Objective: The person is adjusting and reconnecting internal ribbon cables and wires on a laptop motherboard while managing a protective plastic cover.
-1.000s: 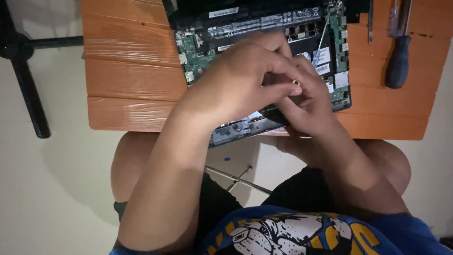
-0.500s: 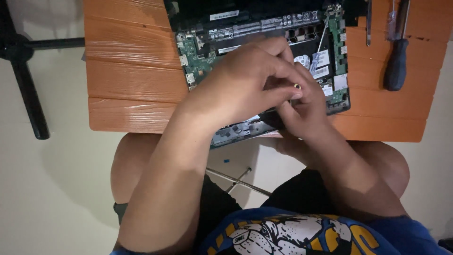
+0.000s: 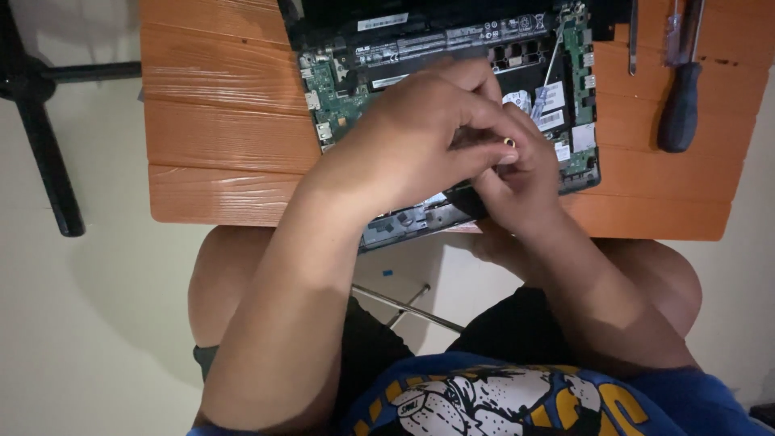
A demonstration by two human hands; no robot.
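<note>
An opened laptop [image 3: 452,48] lies bottom-up on an orange wooden table [image 3: 226,137], its green circuit board and black battery exposed. My left hand [image 3: 412,141] reaches across the board with its fingers curled over my right hand [image 3: 529,190]. The fingertips of both hands meet around a small gold-coloured round part [image 3: 508,142] above the laptop's right half. Most of my right hand's fingers are hidden under the left hand. Which fingers actually pinch the part is hard to tell.
A screwdriver with a dark handle [image 3: 682,109] and a thin metal tool [image 3: 632,36] lie on the table's right side. Black stand legs [image 3: 48,161] are on the floor at the left. My knees sit under the table's front edge, with a thin metal rod [image 3: 404,307] between them.
Both hands stay pressed together over the same spot on the laptop. The fingers have shifted only slightly, and the view has drifted a little.
</note>
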